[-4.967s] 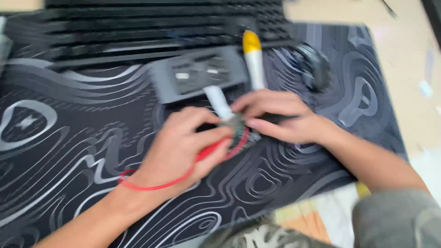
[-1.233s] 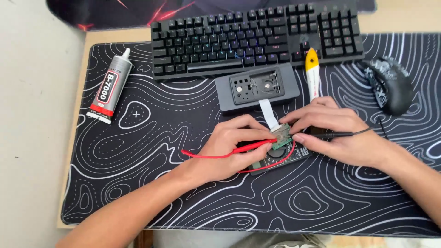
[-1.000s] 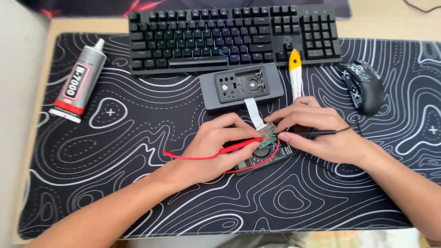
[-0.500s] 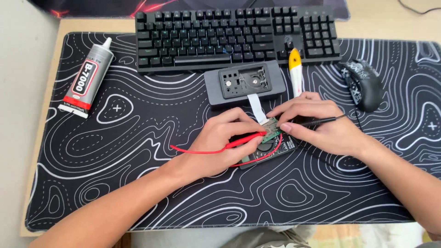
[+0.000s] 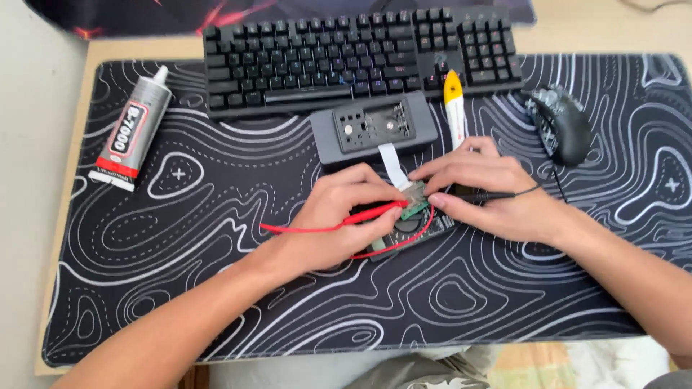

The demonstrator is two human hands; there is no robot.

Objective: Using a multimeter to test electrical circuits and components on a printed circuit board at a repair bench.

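My left hand (image 5: 337, 220) grips a red test probe (image 5: 375, 211) with a red lead trailing left, its tip on a small green circuit board (image 5: 414, 208). My right hand (image 5: 486, 191) holds a black test probe (image 5: 484, 195) whose black lead runs right, its tip at the same board. The board lies on a dark device part (image 5: 412, 232) and joins by a white flat ribbon cable (image 5: 393, 164) to a grey plastic casing (image 5: 375, 130) just beyond.
A black desk mat with white wavy lines (image 5: 216, 274) covers the table. A black keyboard (image 5: 346, 54) lies at the back, a tube of glue (image 5: 133, 130) at the left, a black mouse (image 5: 562, 126) at the right, and a yellow-tipped tool (image 5: 454, 104) beside the casing.
The camera view has steadied and shifted slightly; both hands stay on the board with the probes, little else differs.
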